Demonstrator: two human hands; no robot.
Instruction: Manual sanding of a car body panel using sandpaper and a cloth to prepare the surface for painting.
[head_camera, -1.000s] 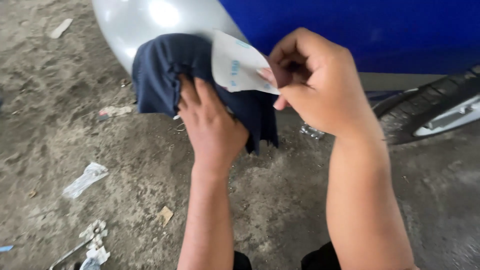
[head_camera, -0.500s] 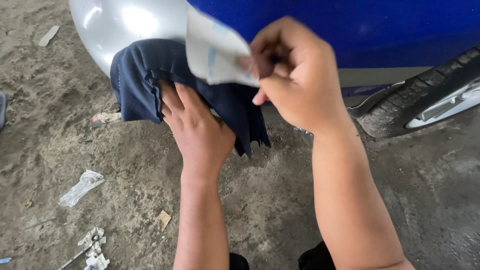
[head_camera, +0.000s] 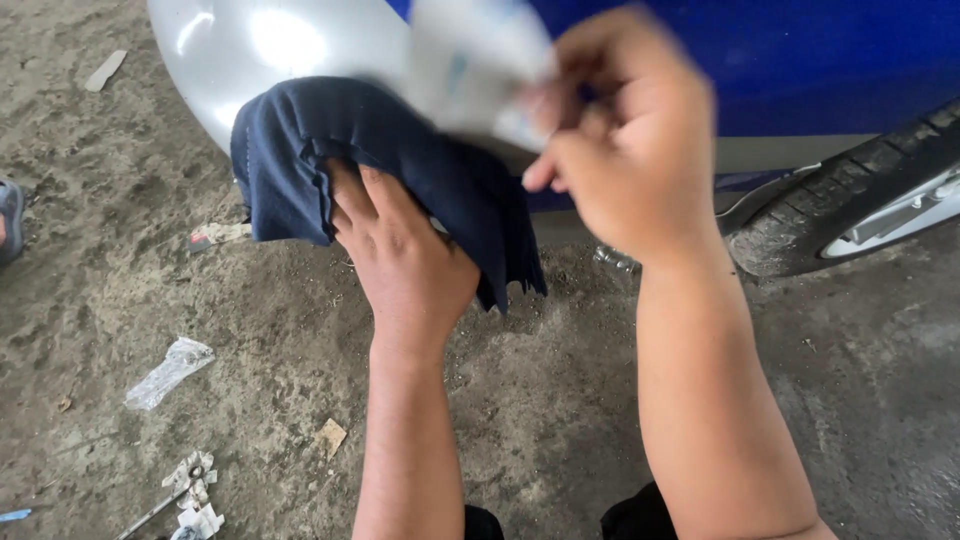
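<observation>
Head: left hand (head_camera: 405, 255) presses cloth (head_camera: 400, 160).

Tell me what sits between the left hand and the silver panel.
In the head view, the dark blue cloth lies between the left hand and the silver panel; the hand presses on the cloth.
</observation>
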